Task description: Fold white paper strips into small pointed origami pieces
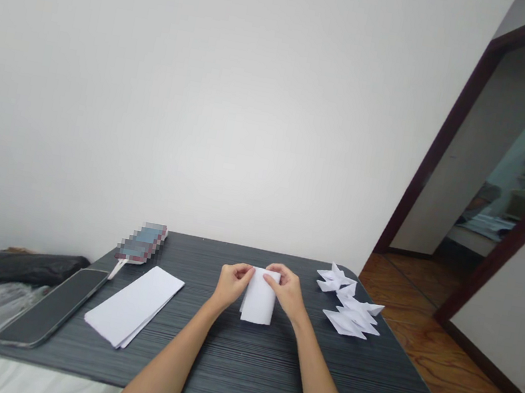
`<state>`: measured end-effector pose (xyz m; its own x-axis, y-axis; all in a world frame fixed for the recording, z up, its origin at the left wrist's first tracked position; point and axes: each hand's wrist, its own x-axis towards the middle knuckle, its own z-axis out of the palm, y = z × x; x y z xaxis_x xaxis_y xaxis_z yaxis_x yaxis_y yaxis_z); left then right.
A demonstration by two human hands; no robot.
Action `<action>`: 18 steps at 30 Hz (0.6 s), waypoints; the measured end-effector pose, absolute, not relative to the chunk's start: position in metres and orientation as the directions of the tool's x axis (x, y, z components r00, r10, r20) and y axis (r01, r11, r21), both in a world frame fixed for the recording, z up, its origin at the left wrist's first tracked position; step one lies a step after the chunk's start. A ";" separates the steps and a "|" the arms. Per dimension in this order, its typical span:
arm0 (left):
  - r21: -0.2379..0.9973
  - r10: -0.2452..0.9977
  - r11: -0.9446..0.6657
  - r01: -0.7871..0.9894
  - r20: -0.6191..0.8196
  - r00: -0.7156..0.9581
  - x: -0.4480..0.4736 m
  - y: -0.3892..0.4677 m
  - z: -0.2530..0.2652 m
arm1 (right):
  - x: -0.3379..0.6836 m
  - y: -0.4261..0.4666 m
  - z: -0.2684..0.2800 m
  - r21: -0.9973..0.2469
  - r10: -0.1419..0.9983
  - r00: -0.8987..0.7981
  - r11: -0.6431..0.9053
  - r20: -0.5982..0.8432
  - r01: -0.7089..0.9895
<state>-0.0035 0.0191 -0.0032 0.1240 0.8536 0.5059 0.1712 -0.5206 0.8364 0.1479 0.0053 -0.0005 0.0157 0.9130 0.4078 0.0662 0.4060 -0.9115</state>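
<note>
Pinching folded paper (260, 303) | left fingers (246, 275), right fingers (272, 281) at its top | back face hidden

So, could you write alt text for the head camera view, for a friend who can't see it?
A person's left hand and right hand hold a folded white paper near its top edge over a dark table. White sheets and a pixelated object lie to the left, pointed paper shapes to the right.
</note>
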 end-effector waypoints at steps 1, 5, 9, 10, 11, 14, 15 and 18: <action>0.845 0.860 -0.510 0.158 0.497 0.115 -0.004 0.020 -0.003 | 0.148 0.006 -0.002 -0.937 0.937 0.021 0.350 0.350 -0.007; 0.872 0.878 -0.478 0.104 0.471 0.088 -0.006 0.021 -0.002 | 0.154 0.011 -0.009 -0.973 0.985 0.061 0.172 0.164 -0.155; 0.891 0.892 -0.449 0.068 0.443 0.093 -0.005 0.021 -0.001 | 0.157 0.015 -0.013 -0.967 0.982 0.108 0.171 0.153 -0.188; 0.895 0.895 -0.443 0.058 0.437 0.089 -0.005 0.020 -0.001 | 0.157 0.015 -0.014 -0.966 0.983 0.107 0.166 0.147 -0.199; 0.898 0.898 -0.437 0.049 0.433 0.082 -0.005 0.020 -0.001 | 0.157 0.014 -0.014 -0.966 0.986 0.095 0.151 0.134 -0.209; 0.900 0.900 -0.435 0.034 0.434 0.042 -0.005 0.021 -0.001 | 0.157 0.013 -0.014 -0.974 0.997 -0.002 0.076 0.079 -0.212; 0.899 0.900 -0.436 0.032 0.435 0.031 -0.005 0.022 -0.001 | 0.157 0.013 -0.014 -0.977 0.997 -0.024 0.064 0.071 -0.202; 0.901 0.901 -0.433 0.019 0.433 0.020 -0.006 0.023 -0.002 | 0.156 0.012 -0.014 -0.979 0.995 0.003 0.094 0.095 -0.183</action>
<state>-0.0056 0.0234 -0.0020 0.0200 0.9014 0.4325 0.0194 -0.4329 0.9012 0.1560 0.0121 -0.0141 0.0025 0.9955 0.0949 -0.1831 0.0937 -0.9786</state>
